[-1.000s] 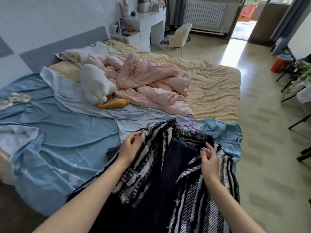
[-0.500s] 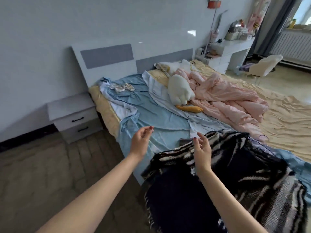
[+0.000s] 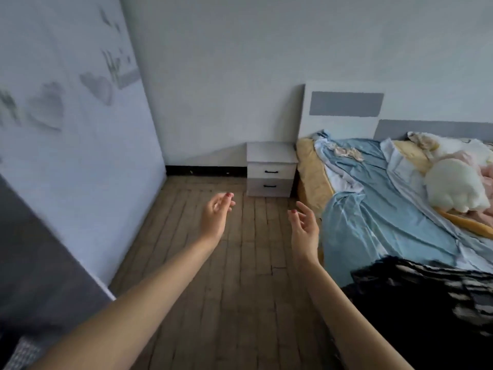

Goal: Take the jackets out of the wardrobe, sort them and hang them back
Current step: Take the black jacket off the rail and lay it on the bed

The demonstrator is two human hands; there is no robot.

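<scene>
There were two hands (image 3: 214, 218), one striped jacket (image 3: 426, 303), one bed (image 3: 373, 209), one two-drawer nightstand (image 3: 270, 169), and one white plush toy (image 3: 453, 185).

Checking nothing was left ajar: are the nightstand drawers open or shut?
Shut. Both drawer fronts of the nightstand sit flush with its body, handles in line, no gap showing.

- Two bare forearms are seen, uncovered by any sleeve.
- Red polish is worn on the nails of the left hand (image 3: 215, 218).
- The same red polish is shown on the right hand (image 3: 305, 231).
- No rings or bracelets are visible.
</scene>
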